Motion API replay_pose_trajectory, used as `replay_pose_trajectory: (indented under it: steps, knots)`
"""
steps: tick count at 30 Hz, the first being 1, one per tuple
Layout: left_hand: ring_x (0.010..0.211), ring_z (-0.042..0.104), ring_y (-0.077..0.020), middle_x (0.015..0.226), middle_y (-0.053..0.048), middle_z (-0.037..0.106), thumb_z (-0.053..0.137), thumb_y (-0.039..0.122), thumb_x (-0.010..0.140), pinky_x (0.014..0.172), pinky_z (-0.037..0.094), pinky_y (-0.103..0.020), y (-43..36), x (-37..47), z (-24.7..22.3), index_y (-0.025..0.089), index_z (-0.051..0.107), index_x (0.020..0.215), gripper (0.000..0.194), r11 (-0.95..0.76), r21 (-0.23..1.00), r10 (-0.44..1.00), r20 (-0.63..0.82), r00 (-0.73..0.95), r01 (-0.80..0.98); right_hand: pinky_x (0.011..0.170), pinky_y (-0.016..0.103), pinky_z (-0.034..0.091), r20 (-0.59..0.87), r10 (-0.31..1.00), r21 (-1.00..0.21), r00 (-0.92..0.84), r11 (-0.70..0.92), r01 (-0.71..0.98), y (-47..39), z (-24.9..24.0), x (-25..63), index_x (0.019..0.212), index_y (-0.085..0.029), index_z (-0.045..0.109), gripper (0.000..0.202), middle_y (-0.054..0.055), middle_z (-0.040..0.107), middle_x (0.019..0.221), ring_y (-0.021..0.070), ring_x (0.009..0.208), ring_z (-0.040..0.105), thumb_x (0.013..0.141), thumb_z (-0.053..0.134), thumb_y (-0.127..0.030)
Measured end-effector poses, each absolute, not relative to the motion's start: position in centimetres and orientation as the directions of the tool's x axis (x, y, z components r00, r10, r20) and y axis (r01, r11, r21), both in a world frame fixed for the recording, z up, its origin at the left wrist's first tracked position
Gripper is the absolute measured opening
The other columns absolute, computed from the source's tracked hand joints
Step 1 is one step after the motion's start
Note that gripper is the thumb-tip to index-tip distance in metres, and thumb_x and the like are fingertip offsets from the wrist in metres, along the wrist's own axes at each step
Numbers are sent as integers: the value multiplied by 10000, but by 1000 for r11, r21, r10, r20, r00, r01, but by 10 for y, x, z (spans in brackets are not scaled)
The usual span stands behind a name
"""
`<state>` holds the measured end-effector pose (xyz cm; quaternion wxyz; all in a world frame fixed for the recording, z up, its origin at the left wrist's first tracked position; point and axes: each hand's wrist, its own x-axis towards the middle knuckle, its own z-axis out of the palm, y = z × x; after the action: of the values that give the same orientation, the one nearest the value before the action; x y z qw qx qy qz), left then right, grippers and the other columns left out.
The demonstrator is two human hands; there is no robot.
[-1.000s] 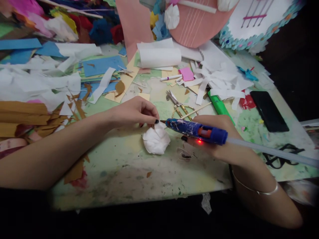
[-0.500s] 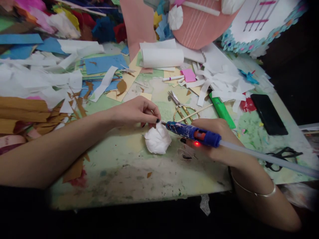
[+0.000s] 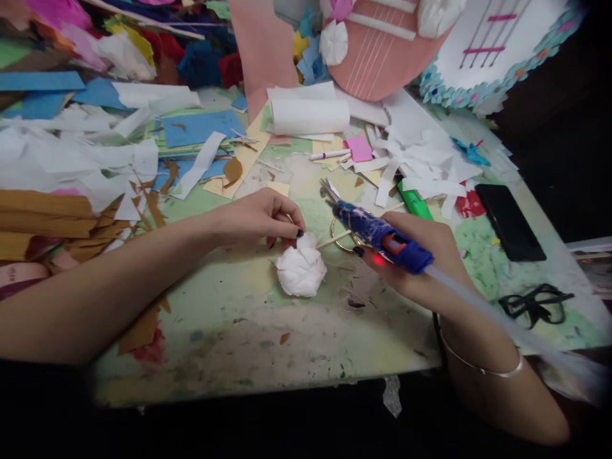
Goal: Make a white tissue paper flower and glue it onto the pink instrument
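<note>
My left hand [image 3: 275, 217] pinches the upper edge of a white paper flower [image 3: 301, 271], which rests on the table. A thin wooden stick [image 3: 335, 240] reaches from beside the flower's top toward the right. My right hand [image 3: 421, 258] is wrapped round a blue hot glue gun [image 3: 363, 226] with a lit red light and a long clear glue stick [image 3: 471, 306] out of its back end. The gun's nozzle points up and left, apart from the flower. Scissors [image 3: 329, 190] with gold handles lie behind the gun, partly hidden by it.
White paper strips [image 3: 414, 153], a paper roll [image 3: 310, 116] and a pink paper square [image 3: 358, 149] lie farther back. On the right are a black phone [image 3: 510, 222] and black glasses [image 3: 538, 306]. Brown crepe paper [image 3: 45, 217] and blue sheets [image 3: 201, 127] cover the left.
My right hand has drawn the glue gun away from the flower's top, its nozzle swinging upward and to the right. My left hand keeps its pinch on the flower, almost unmoved.
</note>
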<state>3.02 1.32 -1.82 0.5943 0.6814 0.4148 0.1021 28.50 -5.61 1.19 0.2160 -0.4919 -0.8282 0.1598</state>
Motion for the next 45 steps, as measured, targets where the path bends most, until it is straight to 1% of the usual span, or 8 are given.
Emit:
replay_pose_trajectory:
  steps: [3,8,12,17,26,30,34,45]
  knots:
    - [525,606,-114,678,-39,711,653,231,721,498,453,-203,14,29,-19,178,696,750,74,70,905,666,-356,655,420,521,284,281,183,912,-424,-366,409,808,-51,10,288,758,-226,377,231,-11,446,659,145,562,390,718,597,-283]
    - [636,661,-129,714,-37,716,661,212,716,623,522,-225,12,28,-18,160,695,761,76,128,927,673,-342,655,352,524,281,285,-46,952,-306,-301,273,912,-37,0,296,828,-218,376,354,10,492,732,159,601,424,709,682,-352]
    - [688,675,-136,794,-58,730,678,208,714,650,531,-235,11,26,-15,151,701,771,83,135,938,692,-320,647,320,558,283,315,-141,918,-235,-370,332,913,-27,-9,303,816,-205,431,448,33,527,799,175,654,456,630,783,-410]
    - [787,687,-164,871,-78,735,685,206,727,723,544,-279,8,23,-15,160,707,790,81,81,967,640,-235,732,240,675,337,368,-97,894,-187,-436,414,891,-25,-10,308,913,-167,526,514,100,562,911,258,811,497,618,794,-492]
    - [910,664,-180,1012,-64,668,781,143,640,748,562,-290,-1,21,-20,204,593,1047,452,68,984,566,-175,805,165,807,428,423,75,906,-255,-416,421,870,-35,0,312,999,-182,553,518,134,575,1028,333,977,521,645,818,-451]
    - [971,634,-186,1039,-66,631,816,172,614,785,551,-276,-19,21,-25,226,522,1175,636,-40,977,682,-125,720,208,809,401,439,203,855,-446,-477,515,732,-41,8,303,1016,-202,567,350,104,604,1030,281,960,550,771,731,-390]
    - [996,608,-179,1068,-64,594,760,173,675,875,524,-308,-45,28,-29,206,517,1161,545,-71,977,814,-61,578,203,755,337,441,314,787,-558,-531,605,567,-48,3,284,938,-190,612,67,57,656,869,198,817,567,885,572,-204]
    - [1053,594,-204,1113,-85,589,687,156,704,943,493,-364,-65,43,-32,191,490,1145,484,-72,985,828,-30,560,159,714,318,437,332,729,-563,-599,663,494,-55,-9,264,870,-181,662,99,41,680,747,178,737,543,878,564,-194]
